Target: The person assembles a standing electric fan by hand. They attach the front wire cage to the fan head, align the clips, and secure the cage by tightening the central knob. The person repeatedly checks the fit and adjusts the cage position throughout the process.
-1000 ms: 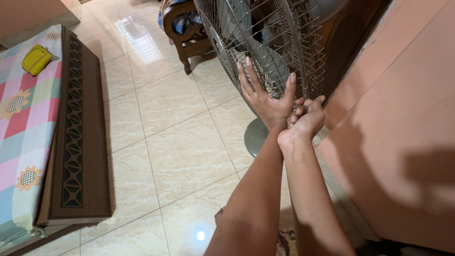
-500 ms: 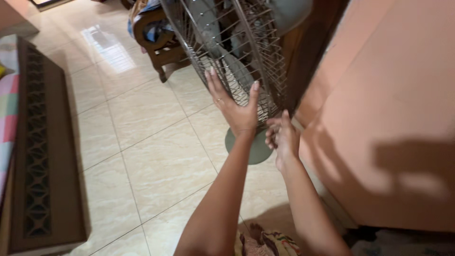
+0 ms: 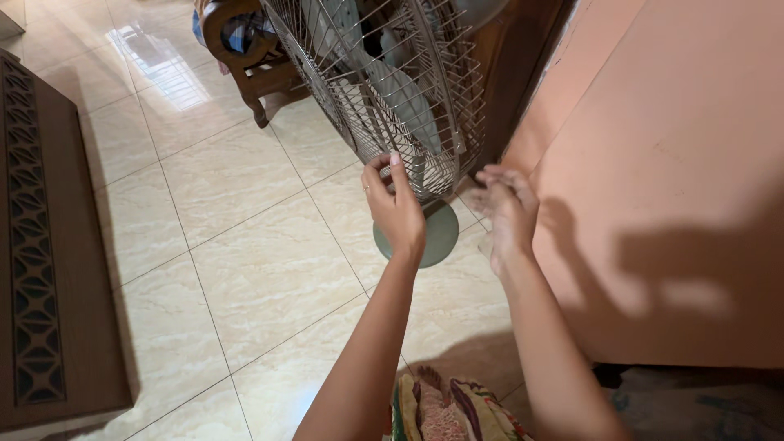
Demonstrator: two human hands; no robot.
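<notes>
Gripping the lower rim of the fan's wire guard [image 3: 384, 90], the left hand [image 3: 396, 208] has its fingers curled around the wires. At three o'clock from it, the right hand [image 3: 506, 208] hovers loosely open, holding nothing, above the fan's round base [image 3: 437, 237].

Glossy cream marble-patterned floor tiles [image 3: 269, 269] spread across the room, catching a bright patch of light near the top. A dark carved wooden panel [image 3: 37, 245] lies along the left edge, and a wooden chair [image 3: 245, 57] stands at the far end. A salmon-pink wall [image 3: 678, 163] rises on the right, shadows falling across it.
</notes>
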